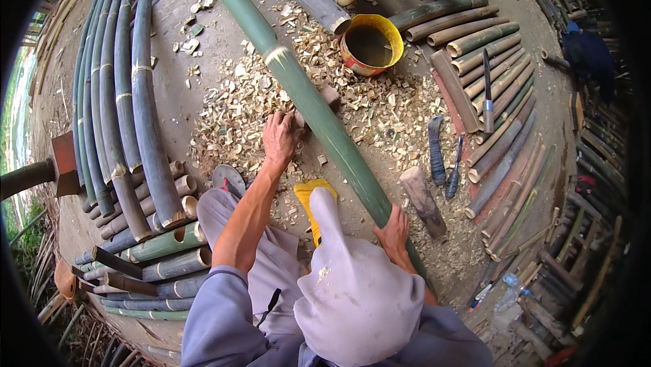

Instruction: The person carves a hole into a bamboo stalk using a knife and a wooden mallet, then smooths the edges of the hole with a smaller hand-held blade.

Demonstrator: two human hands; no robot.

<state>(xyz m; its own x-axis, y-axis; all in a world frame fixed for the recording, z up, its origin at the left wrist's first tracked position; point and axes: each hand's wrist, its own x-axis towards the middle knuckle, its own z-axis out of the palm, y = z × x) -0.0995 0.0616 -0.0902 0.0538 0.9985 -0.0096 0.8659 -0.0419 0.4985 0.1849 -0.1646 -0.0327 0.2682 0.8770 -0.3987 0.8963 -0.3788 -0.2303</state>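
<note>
Head: green bamboo pole (323, 123), pale-ringed

Green bamboo pole (316, 111) gripped by right hand (393, 230).
Left hand (279, 138) placed at wooden block (330, 95) (partly hidden by pole); pale chips (230, 106) scattered around.

Counts by kind: hands, two (left hand (279, 140), right hand (393, 230)); green pole (325, 119) beneath the right, one; bucket (397, 45), one; upright-lying knife (487, 119), one; dark-handled tools (436, 153), two; short log (424, 203), one; chips (241, 113), too many to count.
</note>
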